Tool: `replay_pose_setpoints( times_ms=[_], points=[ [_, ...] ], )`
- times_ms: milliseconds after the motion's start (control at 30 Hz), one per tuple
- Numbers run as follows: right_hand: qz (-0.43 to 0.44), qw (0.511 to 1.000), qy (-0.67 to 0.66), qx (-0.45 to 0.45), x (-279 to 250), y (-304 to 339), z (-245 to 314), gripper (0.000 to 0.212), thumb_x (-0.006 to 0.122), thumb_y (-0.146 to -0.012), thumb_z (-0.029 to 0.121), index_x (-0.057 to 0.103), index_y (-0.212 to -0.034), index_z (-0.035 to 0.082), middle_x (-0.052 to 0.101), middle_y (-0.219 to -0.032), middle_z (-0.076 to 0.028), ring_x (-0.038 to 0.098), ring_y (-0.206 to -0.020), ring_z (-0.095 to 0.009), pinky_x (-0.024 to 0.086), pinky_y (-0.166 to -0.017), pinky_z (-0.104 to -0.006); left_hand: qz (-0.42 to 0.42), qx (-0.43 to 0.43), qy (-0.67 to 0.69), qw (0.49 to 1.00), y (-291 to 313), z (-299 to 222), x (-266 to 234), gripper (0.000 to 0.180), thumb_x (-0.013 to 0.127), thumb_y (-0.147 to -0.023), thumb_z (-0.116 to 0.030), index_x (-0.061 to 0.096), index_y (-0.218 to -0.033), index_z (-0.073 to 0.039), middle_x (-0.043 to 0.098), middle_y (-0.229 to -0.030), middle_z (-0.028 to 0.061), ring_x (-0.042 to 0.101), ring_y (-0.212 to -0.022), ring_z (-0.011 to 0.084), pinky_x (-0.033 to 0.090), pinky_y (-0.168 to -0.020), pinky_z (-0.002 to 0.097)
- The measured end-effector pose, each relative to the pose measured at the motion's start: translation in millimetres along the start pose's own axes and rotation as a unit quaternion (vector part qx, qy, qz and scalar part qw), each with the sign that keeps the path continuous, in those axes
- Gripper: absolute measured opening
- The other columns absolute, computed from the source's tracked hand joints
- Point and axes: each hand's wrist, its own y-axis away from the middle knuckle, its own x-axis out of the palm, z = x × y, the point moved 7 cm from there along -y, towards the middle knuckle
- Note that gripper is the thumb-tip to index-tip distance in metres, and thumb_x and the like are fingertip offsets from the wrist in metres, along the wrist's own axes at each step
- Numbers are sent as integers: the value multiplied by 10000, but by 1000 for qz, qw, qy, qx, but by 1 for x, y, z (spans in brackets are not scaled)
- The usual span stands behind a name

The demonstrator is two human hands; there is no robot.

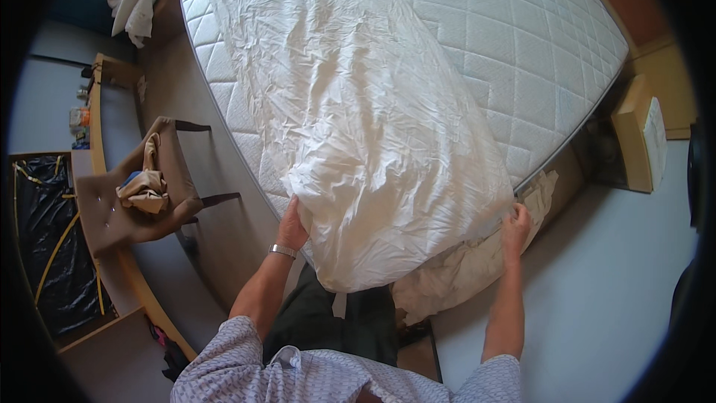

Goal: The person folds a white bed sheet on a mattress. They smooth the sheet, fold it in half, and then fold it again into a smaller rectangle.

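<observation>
Wrinkled white cloth sheet: part-spread on quilted white mattress, R side bare, not yet flat. L hand gripping edge, R hand pinching corner.

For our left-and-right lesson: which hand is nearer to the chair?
Left. The left hand is right of the chair, at the sheet; the right hand is farther right, at the sheet's other side.
</observation>
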Motion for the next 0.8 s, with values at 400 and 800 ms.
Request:
replay_pose_setpoints(
  times_ms=[400, 800],
  points=[
    [352, 895, -272, -31, 162, 189, 385, 492, 821, -855, 178, 631, -1288, 41, 648, -1131, -144, 672, -1014, -326, 563, -923, -440, -49, 67, -286, 955, 32, -17, 4, 436, 610, -1105, -459, 693, -1191, -40, 724, -995, 19, 648, -802, 112, 528, -693, 292],
    [285, 955, -75, -28, 227, 241, 374, 177, 657, -908, 169, 715, -1032, 56, 745, -1018, -200, 703, -958, -421, 549, -861, -531, -69, -52, -242, 966, 5, 1, -59, 551, 578, -1085, -533, 695, -1131, 3, 700, -961, 43, 616, -789, 127, 521, -684, 331]
  ],
)
